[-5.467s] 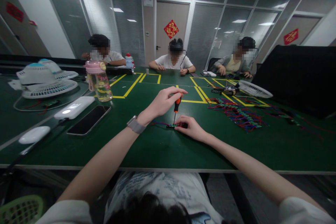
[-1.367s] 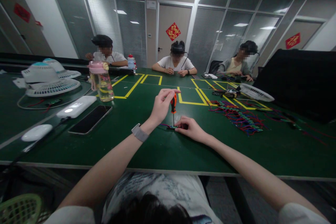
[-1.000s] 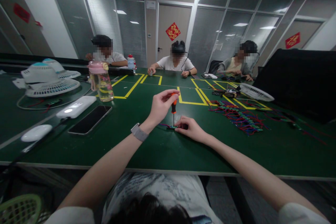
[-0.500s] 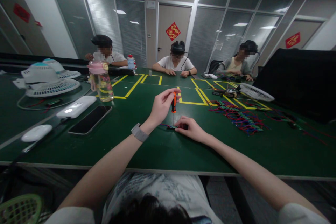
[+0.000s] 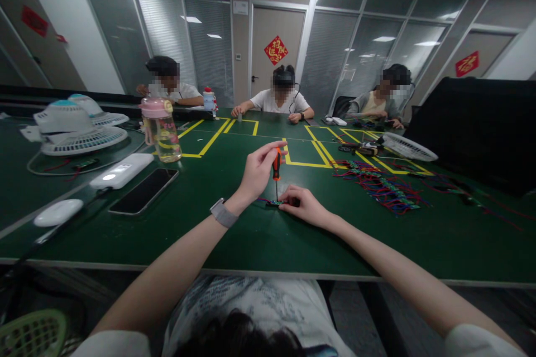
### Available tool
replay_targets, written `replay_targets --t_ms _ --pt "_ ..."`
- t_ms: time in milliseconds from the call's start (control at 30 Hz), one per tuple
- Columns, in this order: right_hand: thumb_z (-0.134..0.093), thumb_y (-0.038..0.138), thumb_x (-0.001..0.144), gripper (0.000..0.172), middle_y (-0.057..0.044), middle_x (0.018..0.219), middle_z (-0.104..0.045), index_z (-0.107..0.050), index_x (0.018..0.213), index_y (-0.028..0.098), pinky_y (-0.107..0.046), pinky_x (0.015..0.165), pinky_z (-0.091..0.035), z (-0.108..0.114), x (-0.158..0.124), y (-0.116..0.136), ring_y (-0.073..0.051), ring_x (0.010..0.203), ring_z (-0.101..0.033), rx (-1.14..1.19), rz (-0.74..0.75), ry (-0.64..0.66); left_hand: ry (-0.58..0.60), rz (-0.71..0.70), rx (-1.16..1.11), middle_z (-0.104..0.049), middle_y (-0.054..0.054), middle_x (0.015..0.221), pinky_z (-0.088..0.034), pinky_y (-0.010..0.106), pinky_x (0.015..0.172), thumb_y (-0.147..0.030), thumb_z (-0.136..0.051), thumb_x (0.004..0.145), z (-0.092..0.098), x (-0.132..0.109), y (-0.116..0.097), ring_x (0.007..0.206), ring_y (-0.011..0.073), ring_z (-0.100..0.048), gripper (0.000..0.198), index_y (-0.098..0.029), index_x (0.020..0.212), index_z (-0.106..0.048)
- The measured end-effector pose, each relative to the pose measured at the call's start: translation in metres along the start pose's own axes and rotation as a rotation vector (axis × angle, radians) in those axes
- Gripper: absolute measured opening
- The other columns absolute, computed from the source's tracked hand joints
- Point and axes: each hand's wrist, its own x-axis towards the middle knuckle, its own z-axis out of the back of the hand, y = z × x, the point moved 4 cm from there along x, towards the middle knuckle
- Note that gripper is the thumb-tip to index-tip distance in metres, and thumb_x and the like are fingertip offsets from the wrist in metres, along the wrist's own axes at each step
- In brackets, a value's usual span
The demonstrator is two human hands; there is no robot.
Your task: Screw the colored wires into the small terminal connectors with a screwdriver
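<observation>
Now, screwdriver (image 5: pixel 277 165) upright, earlier leaning

A dark-green table (image 5: pixel 268 251), marked with yellow tape outlines (image 5: pixel 307 165), bears a clear pink-lidded bottle (image 5: pixel 162 136), a flat black phone (image 5: pixel 144 191), a white oblong device (image 5: pixel 122 170), white plastic fans (image 5: pixel 69 117), a small, apparently green circuit board (image 5: pixel 273 203) and red-and-blue-wired green boards (image 5: pixel 388 189).

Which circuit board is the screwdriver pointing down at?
The board at the right hand, directly below the screwdriver that the left hand holds; the clustered boards farther right lie away from both hands.
</observation>
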Motion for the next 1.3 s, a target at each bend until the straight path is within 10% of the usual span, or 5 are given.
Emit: replay_targets --t_ms 1300 --pt "-0.063 0.016 0.078 0.01 0.001 0.074 -0.057 -0.06 0.088 0.017 -0.024 0.059 -0.042 -0.0011 -0.0012 0.0021 -0.011 0.062 -0.05 0.037 0.008 -0.02 -0.022 -0.083 0.168 -0.067 0.006 0.096 -0.053 0.023 0.067 -0.028 -0.062 0.083 -0.0003 -0.0035 -0.0009 0.084 0.0148 -0.064 0.02 -0.019 0.099 -0.071"
